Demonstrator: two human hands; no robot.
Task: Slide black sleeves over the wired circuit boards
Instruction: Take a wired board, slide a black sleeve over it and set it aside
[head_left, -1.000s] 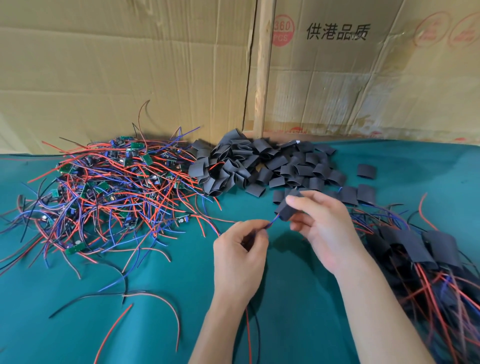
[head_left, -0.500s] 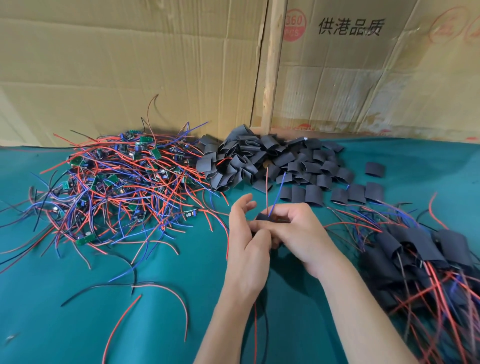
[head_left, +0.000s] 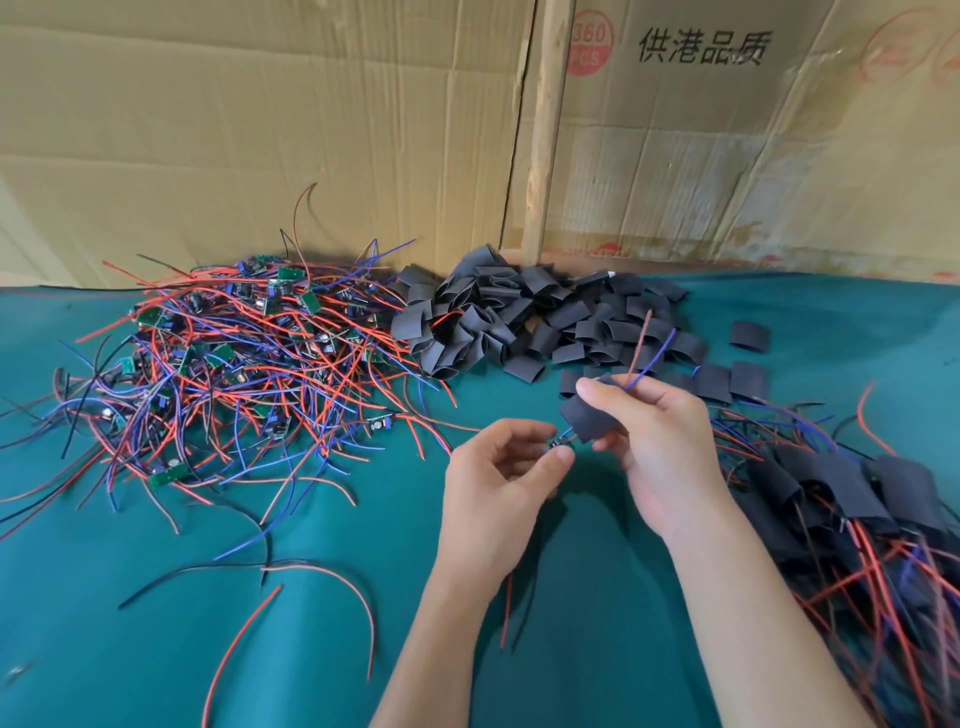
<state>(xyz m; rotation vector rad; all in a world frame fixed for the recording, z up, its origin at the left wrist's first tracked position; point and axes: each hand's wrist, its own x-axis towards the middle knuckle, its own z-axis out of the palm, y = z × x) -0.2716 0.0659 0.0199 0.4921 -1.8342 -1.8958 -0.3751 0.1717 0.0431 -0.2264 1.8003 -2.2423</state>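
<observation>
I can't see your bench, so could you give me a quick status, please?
Left hand pinching circuit board. Right hand holding black sleeve, threaded on wires, short of board. Nothing obstructing.

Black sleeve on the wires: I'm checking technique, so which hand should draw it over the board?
Right hand: it already pinches the black sleeve threaded on the wires, while the left hand steadies the small circuit board.
</observation>
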